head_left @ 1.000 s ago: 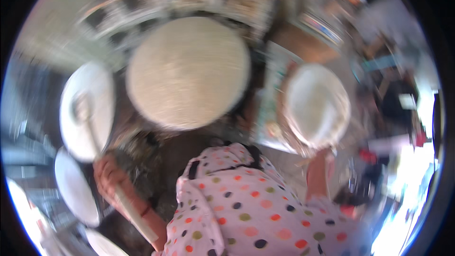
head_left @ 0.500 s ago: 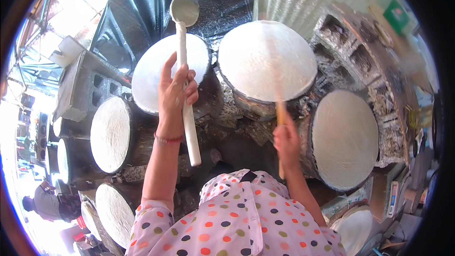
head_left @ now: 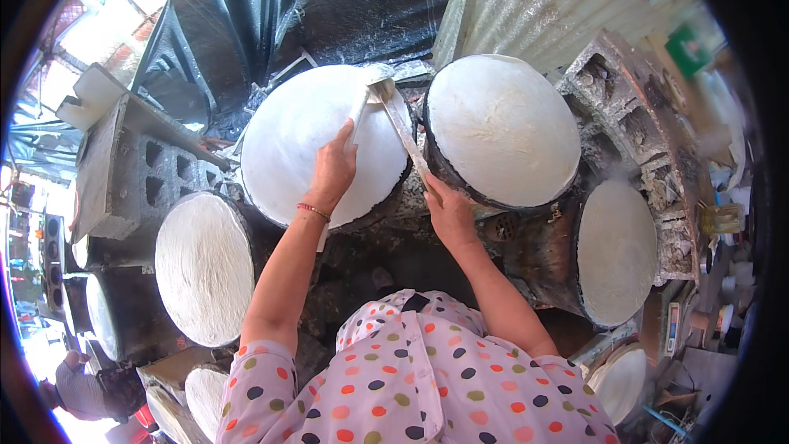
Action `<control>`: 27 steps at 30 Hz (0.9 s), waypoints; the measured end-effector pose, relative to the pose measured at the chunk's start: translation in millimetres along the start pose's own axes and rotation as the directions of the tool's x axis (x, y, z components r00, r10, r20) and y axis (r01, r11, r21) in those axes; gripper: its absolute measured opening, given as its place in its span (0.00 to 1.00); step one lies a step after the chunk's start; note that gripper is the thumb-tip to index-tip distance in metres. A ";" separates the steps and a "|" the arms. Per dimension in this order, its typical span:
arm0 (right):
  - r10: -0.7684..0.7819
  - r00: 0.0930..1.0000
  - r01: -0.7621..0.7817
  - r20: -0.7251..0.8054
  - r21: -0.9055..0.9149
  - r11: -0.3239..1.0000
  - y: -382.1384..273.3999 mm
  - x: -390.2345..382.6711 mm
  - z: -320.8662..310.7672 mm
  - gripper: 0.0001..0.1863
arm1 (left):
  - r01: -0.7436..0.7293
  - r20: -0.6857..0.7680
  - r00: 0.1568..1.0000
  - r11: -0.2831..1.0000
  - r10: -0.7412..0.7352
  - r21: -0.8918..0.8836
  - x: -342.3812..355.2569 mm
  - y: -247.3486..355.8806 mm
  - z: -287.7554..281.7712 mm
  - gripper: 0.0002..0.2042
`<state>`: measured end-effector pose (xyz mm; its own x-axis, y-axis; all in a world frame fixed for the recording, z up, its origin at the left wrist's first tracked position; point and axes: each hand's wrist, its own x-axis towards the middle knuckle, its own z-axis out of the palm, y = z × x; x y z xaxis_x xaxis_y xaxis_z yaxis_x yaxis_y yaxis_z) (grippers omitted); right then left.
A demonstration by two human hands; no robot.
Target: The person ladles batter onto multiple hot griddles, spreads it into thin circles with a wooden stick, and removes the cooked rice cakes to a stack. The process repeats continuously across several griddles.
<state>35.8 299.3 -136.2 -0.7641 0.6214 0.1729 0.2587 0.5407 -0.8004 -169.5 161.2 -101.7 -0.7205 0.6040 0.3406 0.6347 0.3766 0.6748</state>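
My left hand is closed round the long white handle of a ladle. The ladle's bowl is over the far right part of a large round griddle with a white coated top. In my right hand is a long flat wooden stick, slanting up and left. Its far end meets the ladle's bowl or lies right beside it; which of these I cannot tell. What the bowl holds is hidden. To the right lies a second white-topped griddle.
More white-topped griddles stand around me, at left and right. Grey concrete blocks flank the far left; a curved block wall bounds the right. Black plastic sheeting hangs behind. Another person is at the lower left.
The ladle, previously raised upright, has come down over the left far griddle. My right hand and the stick have swung left from the right far griddle to the ladle. The view has shifted left.
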 end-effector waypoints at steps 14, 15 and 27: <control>0.606 0.741 -0.654 0.289 0.516 0.554 -92.8 6.9 36.9 0.20 | 0.172 -0.404 0.891 0.978 -0.205 -0.119 32.7 -46.2 -101.9 0.24; 0.639 0.708 -0.677 0.299 0.545 0.495 -93.0 8.1 34.6 0.19 | 0.215 -0.391 0.877 0.956 -0.278 -0.199 27.4 -41.9 -108.4 0.24; 0.005 0.980 -0.002 0.197 -0.015 1.000 -93.8 61.9 80.8 0.17 | 0.323 -0.049 0.805 0.507 -0.591 -0.799 -37.0 17.1 -105.0 0.25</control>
<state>-83.5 241.3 -96.8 -0.8641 0.5005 0.0528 0.2689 0.5479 -0.7921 -161.3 71.6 -34.0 -0.9689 0.2296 -0.0925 -0.1347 -0.1752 0.9753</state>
